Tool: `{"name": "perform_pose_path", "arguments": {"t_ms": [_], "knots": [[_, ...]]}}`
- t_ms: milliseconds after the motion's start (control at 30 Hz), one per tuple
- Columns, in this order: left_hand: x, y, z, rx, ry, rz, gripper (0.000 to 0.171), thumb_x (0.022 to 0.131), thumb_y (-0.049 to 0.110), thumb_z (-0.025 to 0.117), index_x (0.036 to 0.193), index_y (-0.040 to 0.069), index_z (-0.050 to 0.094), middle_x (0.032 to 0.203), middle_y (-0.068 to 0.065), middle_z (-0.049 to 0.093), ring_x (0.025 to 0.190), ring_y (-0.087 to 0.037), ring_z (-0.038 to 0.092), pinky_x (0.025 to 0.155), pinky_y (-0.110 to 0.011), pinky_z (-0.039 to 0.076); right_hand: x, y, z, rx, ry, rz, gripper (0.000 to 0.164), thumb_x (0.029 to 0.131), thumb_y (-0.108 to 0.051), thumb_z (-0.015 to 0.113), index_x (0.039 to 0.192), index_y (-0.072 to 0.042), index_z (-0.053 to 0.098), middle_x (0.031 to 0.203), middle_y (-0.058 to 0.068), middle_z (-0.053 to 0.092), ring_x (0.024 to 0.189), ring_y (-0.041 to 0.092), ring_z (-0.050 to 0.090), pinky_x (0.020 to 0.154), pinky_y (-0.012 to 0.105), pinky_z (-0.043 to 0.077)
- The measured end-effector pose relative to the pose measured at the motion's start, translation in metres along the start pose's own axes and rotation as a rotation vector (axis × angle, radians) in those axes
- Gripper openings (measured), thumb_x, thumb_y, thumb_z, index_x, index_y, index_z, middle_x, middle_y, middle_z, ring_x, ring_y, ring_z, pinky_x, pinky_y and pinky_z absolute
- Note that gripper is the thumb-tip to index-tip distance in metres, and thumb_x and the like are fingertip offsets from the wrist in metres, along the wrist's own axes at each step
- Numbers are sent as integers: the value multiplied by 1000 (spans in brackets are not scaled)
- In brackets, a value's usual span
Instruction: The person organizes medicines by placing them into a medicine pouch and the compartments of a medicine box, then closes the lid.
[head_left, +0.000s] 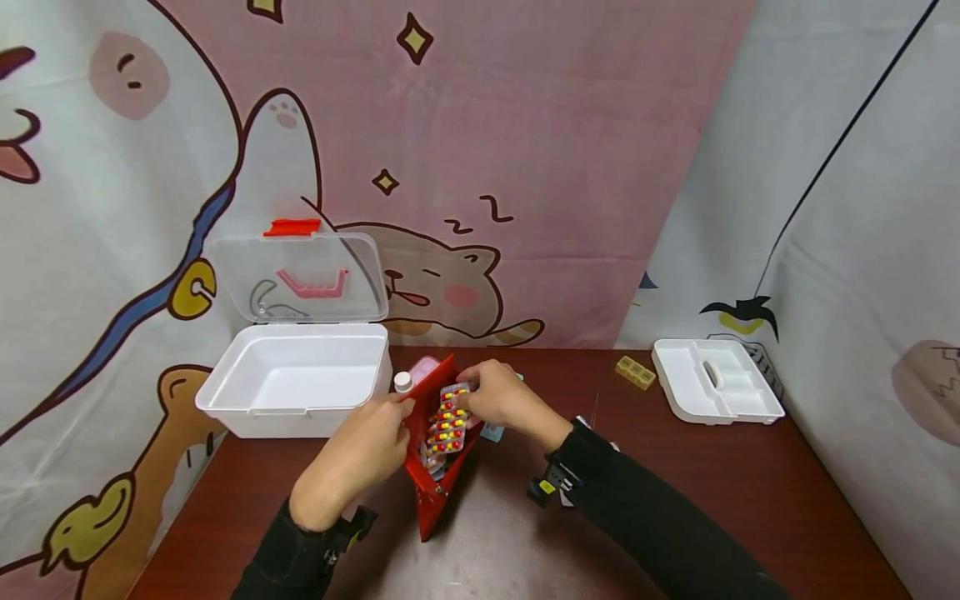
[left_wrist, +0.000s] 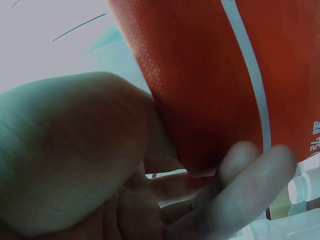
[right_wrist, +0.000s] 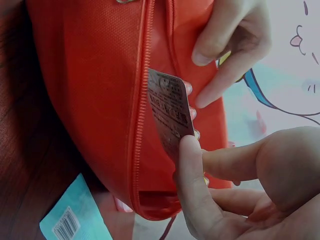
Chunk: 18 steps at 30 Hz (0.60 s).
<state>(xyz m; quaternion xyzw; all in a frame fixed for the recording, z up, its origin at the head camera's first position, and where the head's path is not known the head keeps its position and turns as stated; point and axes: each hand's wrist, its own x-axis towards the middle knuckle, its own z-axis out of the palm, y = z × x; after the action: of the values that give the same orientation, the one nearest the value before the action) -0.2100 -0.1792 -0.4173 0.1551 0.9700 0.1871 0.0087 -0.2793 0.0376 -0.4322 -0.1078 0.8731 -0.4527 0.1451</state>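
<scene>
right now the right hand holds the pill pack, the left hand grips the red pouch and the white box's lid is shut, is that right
Not quite: the lid isn't shut. The head view shows it raised open behind the white box. The right hand does hold the pill pack, and the left hand grips the red pouch.

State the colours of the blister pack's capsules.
Red and yellow; the capsules show best in the head view.

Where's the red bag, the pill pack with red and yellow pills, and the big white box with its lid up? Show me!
Red bag [right_wrist: 95, 85]: right wrist view, on its side panel.
Pill pack [head_left: 452, 423]: head view, on its capsules.
Big white box [head_left: 281, 423]: head view, on its front wall.
</scene>
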Motion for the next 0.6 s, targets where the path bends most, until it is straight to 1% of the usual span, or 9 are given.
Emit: {"name": "perform_pose_path", "arguments": {"t_ms": [233,333,500,600], "knots": [[0,0,-2,2,7,21,30,98,0,68,128,0,76,118,-15,76,76,-19,59,63,-31,48,10,1,9,-25,46,12,39,101,-9,76,135,7,72,100,14,77,58,15,77,59,26,62],[0,0,-1,1,2,12,32,99,1,69,130,0,76,121,-15,76,77,-19,60,63,-31,48,13,2,12,-24,54,27,38,101,-9,76,135,8,71,99,16,77,58,16,78,58,25,62],[0,0,-1,-3,-4,-1,34,99,2,70,133,-1,76,128,-16,76,79,-20,61,62,-30,48,18,3,19,-41,86,54,40,102,-11,77,138,5,71,111,23,79,58,16,78,56,25,61],[-1,0,-1,1,1,5,35,99,2,69,133,-1,76,128,-16,76,79,-20,61,62,-30,48,20,1,23,-58,107,51,40,102,-12,77,138,4,71,115,25,79,58,14,78,56,25,61]]}}
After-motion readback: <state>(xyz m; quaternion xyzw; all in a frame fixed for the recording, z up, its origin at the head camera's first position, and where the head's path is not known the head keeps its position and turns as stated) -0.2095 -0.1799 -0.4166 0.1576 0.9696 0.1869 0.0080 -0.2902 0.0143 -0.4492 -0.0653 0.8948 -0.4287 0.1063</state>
